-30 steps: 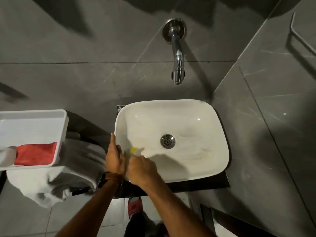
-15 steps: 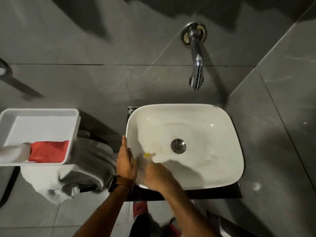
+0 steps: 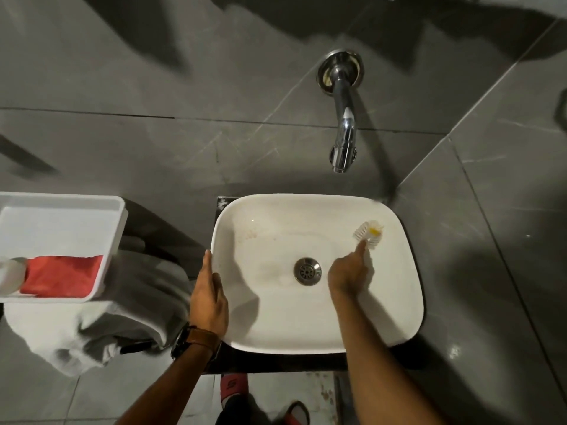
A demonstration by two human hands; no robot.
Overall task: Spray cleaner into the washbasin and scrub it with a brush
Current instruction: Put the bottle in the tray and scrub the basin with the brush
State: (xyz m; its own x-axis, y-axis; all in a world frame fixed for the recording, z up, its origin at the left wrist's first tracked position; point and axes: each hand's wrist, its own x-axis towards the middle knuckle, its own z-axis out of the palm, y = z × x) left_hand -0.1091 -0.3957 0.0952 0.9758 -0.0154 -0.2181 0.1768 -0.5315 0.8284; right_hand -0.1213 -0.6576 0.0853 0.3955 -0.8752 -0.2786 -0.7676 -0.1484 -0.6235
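Right hand (image 3: 348,273) grips the brush (image 3: 369,234), bristles on the washbasin (image 3: 306,342) far-right inner wall, scrubbing there; left hand (image 3: 208,297) lies flat on the near-left rim, likely bracing, grasping nothing.

The washbasin (image 3: 319,329) bowl is left open at its near and left parts; the tap (image 3: 344,130) overhangs the far rim.

A bathroom: a white countertop washbasin (image 3: 317,271) under a wall-mounted chrome tap (image 3: 343,124), with grey marble-look wall tiles (image 3: 153,72).
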